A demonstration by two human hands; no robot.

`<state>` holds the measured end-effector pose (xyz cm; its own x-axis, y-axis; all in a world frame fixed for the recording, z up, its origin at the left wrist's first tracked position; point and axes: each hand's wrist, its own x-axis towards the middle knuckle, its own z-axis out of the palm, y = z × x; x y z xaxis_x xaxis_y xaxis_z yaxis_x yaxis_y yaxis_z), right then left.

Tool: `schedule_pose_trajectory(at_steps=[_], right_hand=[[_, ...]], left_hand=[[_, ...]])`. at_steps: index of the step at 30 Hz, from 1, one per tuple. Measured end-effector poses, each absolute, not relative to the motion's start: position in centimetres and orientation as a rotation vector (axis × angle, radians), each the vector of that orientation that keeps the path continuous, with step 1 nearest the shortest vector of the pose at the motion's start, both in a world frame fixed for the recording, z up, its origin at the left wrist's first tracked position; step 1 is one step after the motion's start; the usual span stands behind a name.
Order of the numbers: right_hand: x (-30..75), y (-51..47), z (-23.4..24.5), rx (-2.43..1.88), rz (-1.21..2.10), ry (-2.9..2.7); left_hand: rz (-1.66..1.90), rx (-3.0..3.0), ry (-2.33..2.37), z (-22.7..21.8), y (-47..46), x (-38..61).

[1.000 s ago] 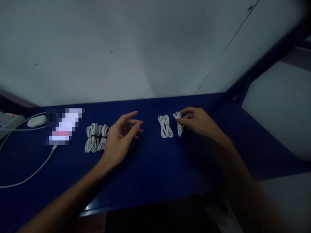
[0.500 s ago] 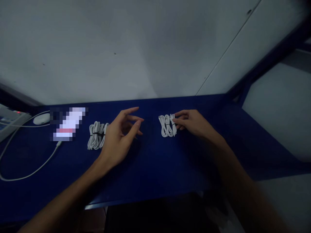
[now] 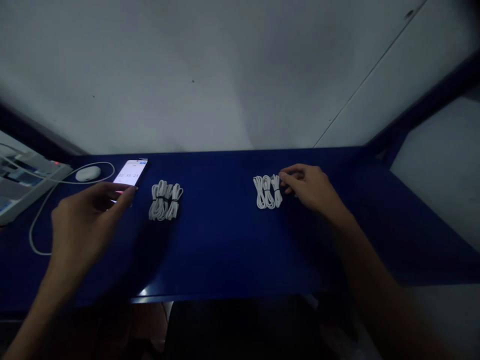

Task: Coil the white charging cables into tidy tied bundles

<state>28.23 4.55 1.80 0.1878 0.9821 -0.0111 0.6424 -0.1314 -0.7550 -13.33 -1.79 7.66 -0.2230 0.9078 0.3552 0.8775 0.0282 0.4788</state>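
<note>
My left hand (image 3: 88,215) is over the lower end of a lit phone (image 3: 129,172). Thumb and index finger reach out with a small gap between them, and no object shows in the hand. White cable bundles (image 3: 161,200), tied with black bands, lie to the right of that hand. My right hand (image 3: 309,190) is beside a row of three white cable bundles (image 3: 267,191), also black-banded. Its thumb tip is at the upper right edge of the rightmost bundle, with the other fingers loosely curled and partly hidden behind the thumb.
The blue table (image 3: 217,225) meets a pale wall (image 3: 213,115) at the back. At the left are a white rounded device (image 3: 88,173), a loose white cable (image 3: 33,230) and a white rack-like box (image 3: 30,185) with a small red light.
My left hand has moved left, from beside the left cable bundles to the phone. My right hand has drawn slightly back from the rightmost bundle. The view has shifted a little left.
</note>
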Motion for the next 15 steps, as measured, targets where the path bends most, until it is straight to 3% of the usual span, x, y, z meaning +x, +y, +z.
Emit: schedule_pose_trajectory(at_steps=[9,15], right_hand=[[26.7,4.2,2.2,-1.677,0.644,-1.506],[27.5,4.3,1.6,-1.899,0.493,-1.541]], left_hand=[[0.825,1.973,2.182,4.2,0.6,-12.7],[0.776,2.035,2.205,3.1,1.2,-12.7]])
